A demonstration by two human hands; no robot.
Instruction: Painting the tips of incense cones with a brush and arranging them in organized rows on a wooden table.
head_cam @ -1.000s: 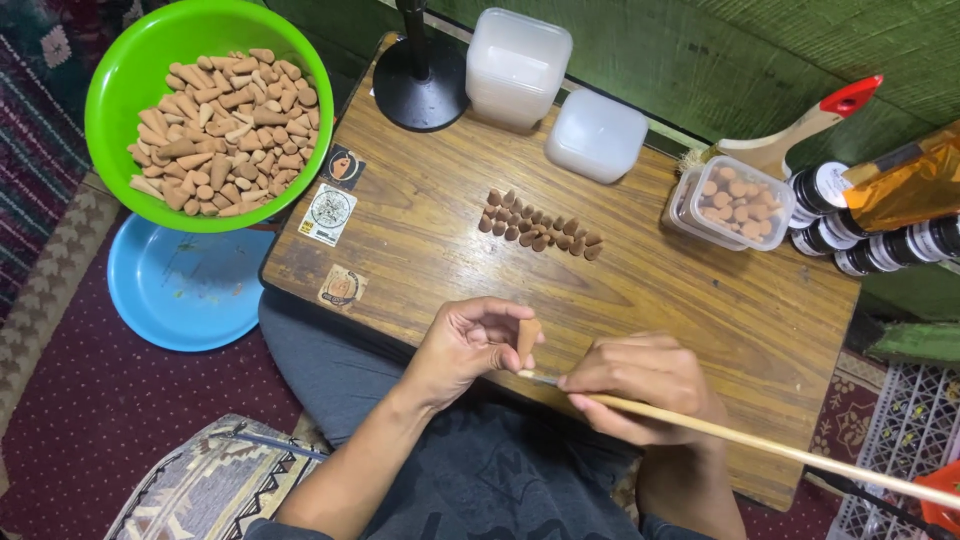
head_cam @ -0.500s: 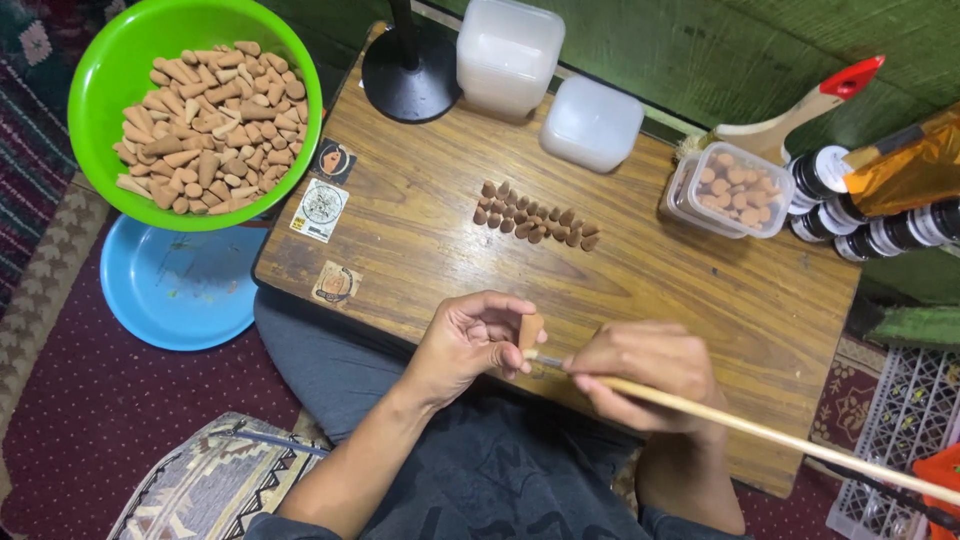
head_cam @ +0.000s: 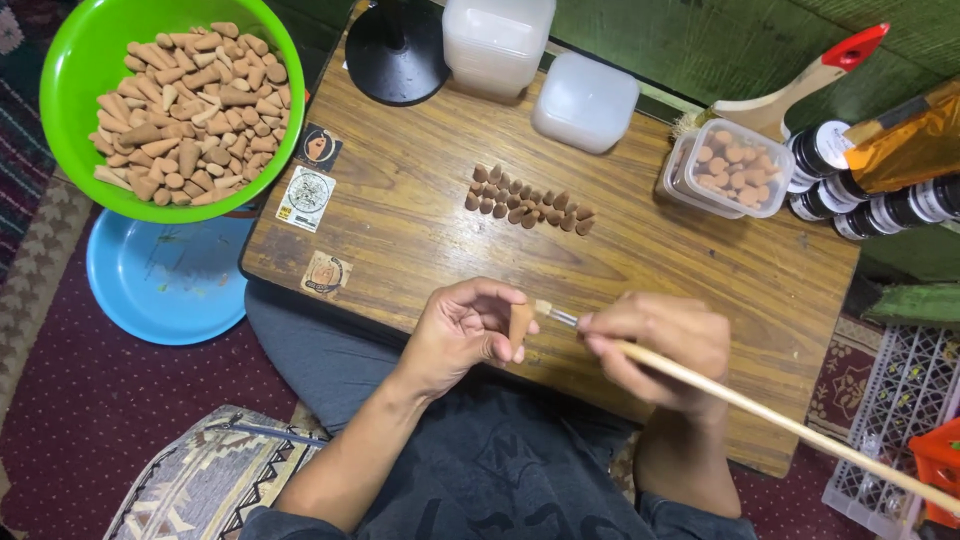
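cone (head_cam: 520, 324) pinched in left hand (head_cam: 462, 335), right hand (head_cam: 660, 345) gripping brush (head_cam: 760, 410), over wooden table (head_cam: 420, 220).

We cannot see the whole of the round bright green plastic bowl (head_cam: 70, 120): the top and left edges cut it off, left of the low brown wooden bench (head_cam: 640, 260). The long pale wooden brush handle (head_cam: 800, 428) runs off the right edge beyond the bench. The small brown clay cone (head_cam: 520, 322) is partly hidden by the left hand (head_cam: 462, 335). The stickers' printing near the bowl is too small to tell.
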